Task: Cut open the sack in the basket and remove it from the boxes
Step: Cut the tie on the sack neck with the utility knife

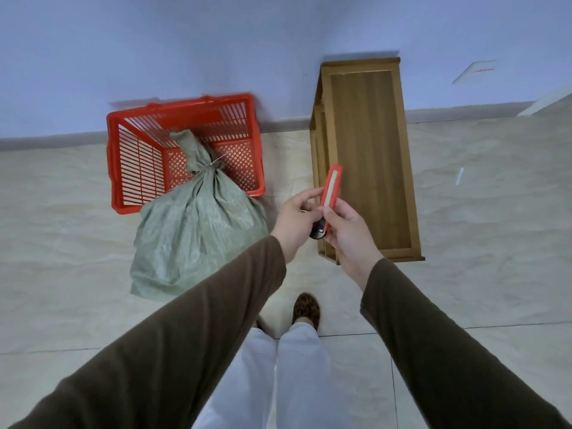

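Note:
A grey-green woven sack [198,230], tied shut at its neck with string, stands in a red plastic basket [136,171] against the wall; the sack bulges out over the basket's near rim. To the right of it, in front of me, both hands hold a red utility knife [331,188]. My left hand [298,221] pinches its lower middle from the left, and my right hand [346,233] grips the black lower end. No blade shows at the upper tip. The boxes are hidden inside the sack.
A low wooden table [368,162] stands right of the basket, against the blue wall [216,51]. The floor [479,227] is pale tile. My legs and one patterned slipper [305,309] are below my hands.

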`<action>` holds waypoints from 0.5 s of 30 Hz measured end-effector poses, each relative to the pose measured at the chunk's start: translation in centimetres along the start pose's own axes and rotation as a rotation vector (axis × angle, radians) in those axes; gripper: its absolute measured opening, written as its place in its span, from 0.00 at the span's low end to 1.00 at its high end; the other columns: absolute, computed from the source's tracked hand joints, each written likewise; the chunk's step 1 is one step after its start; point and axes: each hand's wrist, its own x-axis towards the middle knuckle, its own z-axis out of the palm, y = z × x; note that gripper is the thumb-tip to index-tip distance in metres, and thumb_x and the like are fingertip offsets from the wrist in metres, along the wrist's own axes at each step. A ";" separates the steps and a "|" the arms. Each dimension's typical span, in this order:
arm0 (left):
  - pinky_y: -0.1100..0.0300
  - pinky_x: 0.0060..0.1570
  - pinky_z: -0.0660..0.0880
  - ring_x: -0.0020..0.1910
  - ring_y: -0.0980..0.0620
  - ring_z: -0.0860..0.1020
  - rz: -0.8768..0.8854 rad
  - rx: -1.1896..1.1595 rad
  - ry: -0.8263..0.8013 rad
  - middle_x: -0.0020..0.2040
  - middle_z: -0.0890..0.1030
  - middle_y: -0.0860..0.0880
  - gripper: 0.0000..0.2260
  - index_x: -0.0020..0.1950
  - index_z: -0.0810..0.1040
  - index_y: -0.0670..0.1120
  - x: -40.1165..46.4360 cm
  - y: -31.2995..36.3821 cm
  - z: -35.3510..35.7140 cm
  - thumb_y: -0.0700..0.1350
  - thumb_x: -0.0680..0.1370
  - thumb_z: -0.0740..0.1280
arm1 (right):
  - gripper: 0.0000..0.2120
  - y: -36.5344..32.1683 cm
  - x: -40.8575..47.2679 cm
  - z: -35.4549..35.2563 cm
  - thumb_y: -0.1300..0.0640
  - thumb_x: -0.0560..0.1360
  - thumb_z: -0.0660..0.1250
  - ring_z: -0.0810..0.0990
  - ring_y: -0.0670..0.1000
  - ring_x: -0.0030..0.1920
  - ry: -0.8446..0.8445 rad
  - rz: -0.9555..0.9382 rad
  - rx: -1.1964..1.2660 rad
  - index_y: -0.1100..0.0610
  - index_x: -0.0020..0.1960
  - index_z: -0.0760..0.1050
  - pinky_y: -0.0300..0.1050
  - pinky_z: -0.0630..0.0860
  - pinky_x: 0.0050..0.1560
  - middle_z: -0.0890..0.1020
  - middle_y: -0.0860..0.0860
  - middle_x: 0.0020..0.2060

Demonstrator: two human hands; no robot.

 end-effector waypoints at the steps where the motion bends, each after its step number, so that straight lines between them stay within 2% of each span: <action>1: 0.58 0.43 0.79 0.46 0.44 0.81 0.000 -0.058 0.004 0.48 0.82 0.39 0.20 0.73 0.78 0.43 -0.7 0.3 -1.0 0.31 0.82 0.66 | 0.12 -0.2 -0.4 0.8 0.57 0.86 0.63 0.87 0.41 0.53 -0.050 -0.016 -0.058 0.42 0.62 0.78 0.37 0.82 0.46 0.88 0.38 0.51; 4: 0.55 0.46 0.81 0.41 0.45 0.83 0.014 -0.126 0.049 0.39 0.86 0.46 0.19 0.71 0.79 0.40 -2.5 1.1 -4.4 0.30 0.81 0.65 | 0.16 -0.3 -1.2 3.1 0.59 0.85 0.64 0.84 0.46 0.60 -0.176 -0.037 -0.164 0.43 0.68 0.76 0.45 0.82 0.60 0.86 0.43 0.58; 5: 0.54 0.47 0.81 0.41 0.45 0.82 0.017 -0.128 0.073 0.39 0.85 0.46 0.18 0.71 0.79 0.39 -3.0 1.3 -5.5 0.30 0.82 0.65 | 0.17 -0.3 -1.4 3.9 0.60 0.85 0.64 0.84 0.48 0.62 -0.210 -0.038 -0.186 0.45 0.70 0.76 0.47 0.81 0.63 0.86 0.45 0.59; 7: 0.52 0.48 0.80 0.42 0.44 0.79 0.019 -0.120 0.117 0.41 0.81 0.40 0.16 0.69 0.80 0.37 -3.9 1.6 -7.8 0.29 0.82 0.65 | 0.19 -0.4 -1.7 5.8 0.62 0.84 0.64 0.83 0.49 0.64 -0.283 -0.048 -0.235 0.48 0.72 0.74 0.48 0.78 0.67 0.86 0.48 0.62; 9: 0.55 0.45 0.79 0.38 0.46 0.77 0.029 -0.091 0.167 0.41 0.77 0.41 0.15 0.68 0.80 0.36 -4.6 1.8 -10.1 0.29 0.81 0.66 | 0.21 -0.4 -2.1 7.9 0.65 0.85 0.62 0.82 0.50 0.65 -0.350 -0.056 -0.269 0.53 0.75 0.71 0.46 0.78 0.66 0.83 0.53 0.65; 10: 0.61 0.41 0.80 0.36 0.48 0.76 0.042 -0.067 0.189 0.40 0.76 0.42 0.15 0.68 0.80 0.35 -5.0 1.8 -11.2 0.29 0.81 0.66 | 0.21 -0.3 -2.3 9.0 0.66 0.85 0.61 0.83 0.50 0.63 -0.370 -0.057 -0.280 0.54 0.76 0.70 0.43 0.79 0.63 0.83 0.55 0.66; 12: 0.70 0.33 0.75 0.34 0.52 0.75 0.064 -0.023 0.222 0.38 0.74 0.42 0.14 0.67 0.80 0.34 -5.6 1.7 -13.6 0.30 0.81 0.67 | 0.21 0.0 -2.7 11.3 0.67 0.85 0.60 0.86 0.46 0.56 -0.373 -0.069 -0.296 0.56 0.76 0.70 0.37 0.81 0.55 0.82 0.55 0.66; 15: 0.69 0.36 0.72 0.32 0.58 0.76 0.060 -0.004 0.267 0.33 0.76 0.53 0.12 0.65 0.81 0.39 -6.3 0.9 -17.3 0.33 0.82 0.67 | 0.19 0.9 -3.1 14.4 0.67 0.86 0.57 0.84 0.51 0.51 -0.315 -0.099 -0.319 0.60 0.75 0.71 0.36 0.80 0.53 0.83 0.61 0.58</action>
